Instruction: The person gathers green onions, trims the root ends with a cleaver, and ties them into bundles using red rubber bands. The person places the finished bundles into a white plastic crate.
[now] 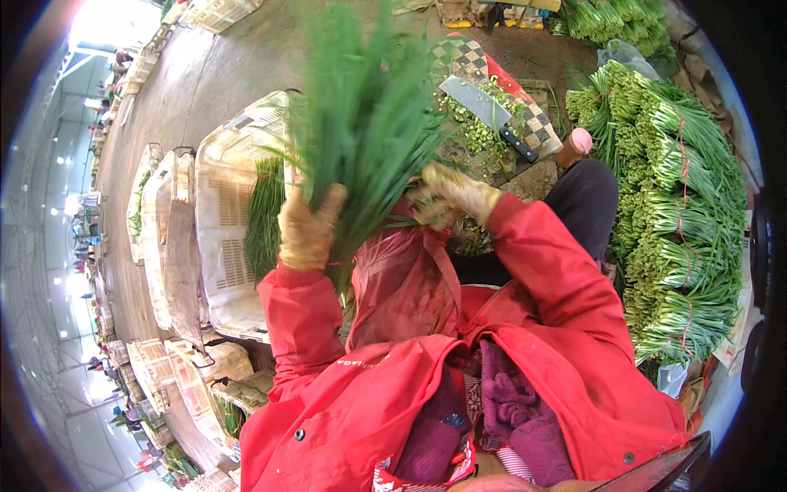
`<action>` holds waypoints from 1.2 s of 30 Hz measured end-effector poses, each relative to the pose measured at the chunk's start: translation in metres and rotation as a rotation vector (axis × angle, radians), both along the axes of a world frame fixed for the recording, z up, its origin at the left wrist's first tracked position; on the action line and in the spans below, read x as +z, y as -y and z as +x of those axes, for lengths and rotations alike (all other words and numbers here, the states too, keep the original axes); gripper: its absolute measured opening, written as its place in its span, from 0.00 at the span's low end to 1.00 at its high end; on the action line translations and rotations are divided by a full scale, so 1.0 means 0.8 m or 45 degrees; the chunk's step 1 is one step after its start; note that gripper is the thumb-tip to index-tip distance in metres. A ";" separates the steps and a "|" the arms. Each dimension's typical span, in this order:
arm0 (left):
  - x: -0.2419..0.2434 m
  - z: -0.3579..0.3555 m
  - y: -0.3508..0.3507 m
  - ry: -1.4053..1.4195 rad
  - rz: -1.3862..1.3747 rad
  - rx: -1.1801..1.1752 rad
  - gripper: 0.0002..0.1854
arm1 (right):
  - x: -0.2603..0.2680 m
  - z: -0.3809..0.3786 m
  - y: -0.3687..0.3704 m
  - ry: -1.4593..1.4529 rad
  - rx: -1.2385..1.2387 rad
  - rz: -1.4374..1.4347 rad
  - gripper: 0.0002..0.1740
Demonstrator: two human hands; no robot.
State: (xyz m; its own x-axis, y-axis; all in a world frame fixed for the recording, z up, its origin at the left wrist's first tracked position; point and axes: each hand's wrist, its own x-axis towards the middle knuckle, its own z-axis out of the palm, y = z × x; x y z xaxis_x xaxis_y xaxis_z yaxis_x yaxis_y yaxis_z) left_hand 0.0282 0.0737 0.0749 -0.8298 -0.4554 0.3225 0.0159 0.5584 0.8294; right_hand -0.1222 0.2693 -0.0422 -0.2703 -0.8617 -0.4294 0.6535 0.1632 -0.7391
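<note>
A large bunch of long green leaves, like garlic chives, stands in front of me, its tops blurred by motion. My left hand, in a stained yellowish glove, grips the bunch's left side, thumb against the leaves. A thin red tie shows low on the bunch, beside that wrist. My right hand, gloved alike and blurred, is at the bunch's right edge with fingers bent; whether leaves are pinched in it is unclear. Beyond it a cleaver with a black handle lies on a checkered mat among chopped stem bits.
At the right rises a stack of tied green bunches, stem ends facing me. To the left stands a white plastic crate holding a dark green bunch. More crates line the floor beyond it. My knee is beside the mat.
</note>
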 end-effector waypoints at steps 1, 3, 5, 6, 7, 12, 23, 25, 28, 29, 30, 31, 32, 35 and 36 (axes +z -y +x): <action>0.007 0.001 -0.019 0.308 -0.234 0.036 0.25 | -0.006 0.003 0.023 -0.033 -0.143 -0.178 0.43; 0.013 0.000 -0.063 0.480 -0.819 -0.309 0.38 | -0.016 0.003 0.053 0.068 -0.351 -0.281 0.42; 0.019 0.003 -0.092 0.556 -0.886 -0.609 0.41 | -0.022 0.003 0.074 0.157 -0.490 -0.315 0.40; 0.025 0.008 -0.094 0.548 -0.866 -0.698 0.41 | -0.024 0.002 0.082 0.182 -0.529 -0.316 0.39; 0.031 0.014 -0.089 0.538 -0.856 -0.778 0.41 | -0.025 0.004 0.087 0.199 -0.552 -0.305 0.39; 0.061 0.088 0.009 0.680 0.316 -0.762 0.24 | -0.023 0.010 0.102 0.249 -0.636 -0.293 0.35; -0.063 0.031 0.063 0.823 0.704 -0.836 0.54 | -0.016 0.012 0.116 0.274 -0.723 -0.292 0.26; -0.073 0.010 0.049 0.715 0.977 -0.703 0.53 | -0.021 0.005 0.114 0.269 -0.762 -0.297 0.24; -0.078 -0.001 0.029 0.473 1.312 -0.574 0.40 | -0.035 -0.022 0.096 0.257 -0.862 -0.307 0.22; -0.078 -0.001 0.024 0.428 1.245 -0.442 0.39 | -0.042 -0.039 0.082 0.238 -0.936 -0.308 0.21; -0.077 0.000 0.023 0.394 1.270 -0.355 0.36 | -0.049 -0.060 0.064 0.207 -1.022 -0.307 0.20; -0.076 0.002 0.024 0.346 1.304 -0.270 0.34 | -0.056 -0.084 0.043 0.170 -1.111 -0.298 0.20; -0.074 0.005 0.027 0.294 1.259 -0.324 0.32 | -0.061 -0.110 0.021 0.133 -1.200 -0.284 0.19; -0.070 0.013 0.048 0.221 1.191 -0.154 0.29 | -0.059 -0.173 -0.040 -0.014 -1.410 -0.235 0.17; -0.072 0.010 0.056 0.141 1.068 -0.213 0.30 | -0.051 -0.181 -0.056 -0.107 -1.362 -0.152 0.16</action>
State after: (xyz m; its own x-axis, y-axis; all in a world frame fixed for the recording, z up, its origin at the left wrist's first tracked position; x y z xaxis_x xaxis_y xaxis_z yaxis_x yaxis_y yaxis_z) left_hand 0.0363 0.0289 0.0177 -0.9139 -0.3760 -0.1529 -0.0623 -0.2422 0.9682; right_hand -0.2669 0.3141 -0.0833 -0.9325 -0.1963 -0.3032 0.3609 -0.5382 -0.7616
